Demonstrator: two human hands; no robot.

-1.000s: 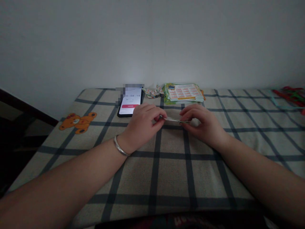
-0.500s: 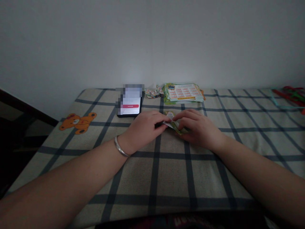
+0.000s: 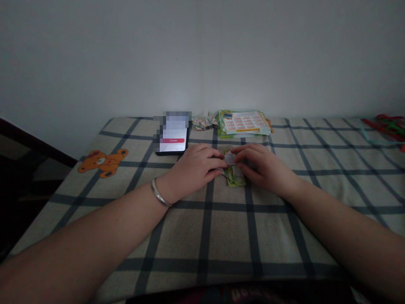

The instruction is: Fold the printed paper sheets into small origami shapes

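Between my hands, flat on the checked tablecloth, lies a small folded paper [image 3: 236, 174], green and white with fine print. My left hand [image 3: 200, 166], with a silver bangle at its wrist, has its fingertips on the paper's left edge. From the other side, my right hand [image 3: 261, 166] grips the paper's right part with bent fingers and thumb. The fingers of both hands hide parts of the sheet. Just beyond lies a stack of printed paper sheets [image 3: 243, 122] with green borders.
A phone [image 3: 172, 141] with a lit screen lies beyond my left hand. Beside it is a crumpled patterned paper [image 3: 205, 122]. An orange bear figure [image 3: 103, 162] is at the left, and red and green items [image 3: 390, 126] are at the far right. A wall [image 3: 202, 55] borders the table.
The paper was raised and bent between my fingers; now it lies flatter, with more of its green front part showing. My left fingers have spread a little.
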